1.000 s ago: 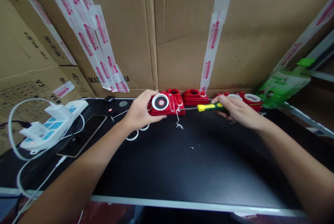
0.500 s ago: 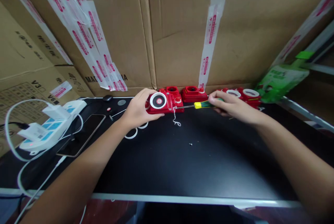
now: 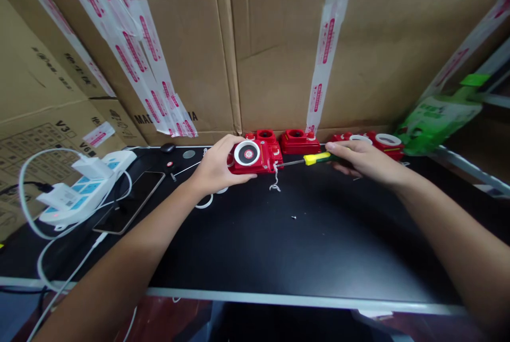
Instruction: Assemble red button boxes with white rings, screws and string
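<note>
My left hand (image 3: 218,165) is closed around the left end of a red housing (image 3: 264,157). A white ring with a dark round centre (image 3: 247,153) sits on the housing's face. From its right end a short white cord (image 3: 275,180) hangs down. In my right hand (image 3: 354,159) is a screwdriver (image 3: 317,158) with a yellow and dark green handle. Its metal shaft points left, and the tip reaches the right end of the housing near the cord. Whether the tip sits in a screw I cannot tell.
More red housings (image 3: 299,143) stand along the cardboard (image 3: 274,82), some with white rings (image 3: 388,139). A small screw (image 3: 294,217) and a loose white ring (image 3: 204,202) lie on the black table (image 3: 255,257). Left are a phone (image 3: 131,201) and a power strip (image 3: 75,201); right, a green pouch (image 3: 434,119).
The whole view has shifted a little. The housing looks slightly turned, and the screwdriver's tip stays at its right end. Both hands keep their holds.
</note>
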Demonstrator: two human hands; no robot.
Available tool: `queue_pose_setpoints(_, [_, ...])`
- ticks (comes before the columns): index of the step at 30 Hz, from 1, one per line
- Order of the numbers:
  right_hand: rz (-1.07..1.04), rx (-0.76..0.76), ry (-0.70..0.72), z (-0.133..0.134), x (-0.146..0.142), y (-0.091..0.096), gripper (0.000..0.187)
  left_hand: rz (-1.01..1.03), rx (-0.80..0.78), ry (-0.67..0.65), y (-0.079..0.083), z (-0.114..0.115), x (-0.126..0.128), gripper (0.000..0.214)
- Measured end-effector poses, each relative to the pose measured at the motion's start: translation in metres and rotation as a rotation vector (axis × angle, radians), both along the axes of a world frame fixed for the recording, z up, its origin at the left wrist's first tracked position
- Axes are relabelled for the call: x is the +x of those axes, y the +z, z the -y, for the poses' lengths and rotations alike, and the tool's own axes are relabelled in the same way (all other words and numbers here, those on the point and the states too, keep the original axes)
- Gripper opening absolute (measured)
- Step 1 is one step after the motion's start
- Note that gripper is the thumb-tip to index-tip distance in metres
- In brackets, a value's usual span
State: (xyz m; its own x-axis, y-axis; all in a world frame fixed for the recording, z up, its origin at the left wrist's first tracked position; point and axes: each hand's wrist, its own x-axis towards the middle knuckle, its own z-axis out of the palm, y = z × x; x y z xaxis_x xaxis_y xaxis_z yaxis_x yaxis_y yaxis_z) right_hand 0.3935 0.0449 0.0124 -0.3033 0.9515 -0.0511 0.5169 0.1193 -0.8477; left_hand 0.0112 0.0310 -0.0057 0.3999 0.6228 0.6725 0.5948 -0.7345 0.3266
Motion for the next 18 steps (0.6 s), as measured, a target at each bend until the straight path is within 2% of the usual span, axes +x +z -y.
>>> queue_pose_setpoints(5, [-0.130, -0.021, 0.117, 0.002, 0.000, 0.000, 0.049, -0.002, 0.019, 0.006, -0.002, -0.004, -0.003, 0.067])
queue_pose_setpoints(9, [-0.138, 0.064, 0.138, 0.008, -0.004, 0.004, 0.048, 0.014, 0.039, 0.009, -0.002, -0.005, -0.005, 0.066])
queue_pose_setpoints(13, [-0.104, 0.107, 0.133, 0.012, -0.009, 0.006, 0.047, 0.006, 0.069, -0.017, -0.001, -0.004, -0.005, 0.065])
queue_pose_setpoints(18, [0.021, 0.135, 0.042, 0.011, -0.013, 0.001, 0.056, -0.016, 0.078, -0.046, 0.000, -0.003, -0.005, 0.067])
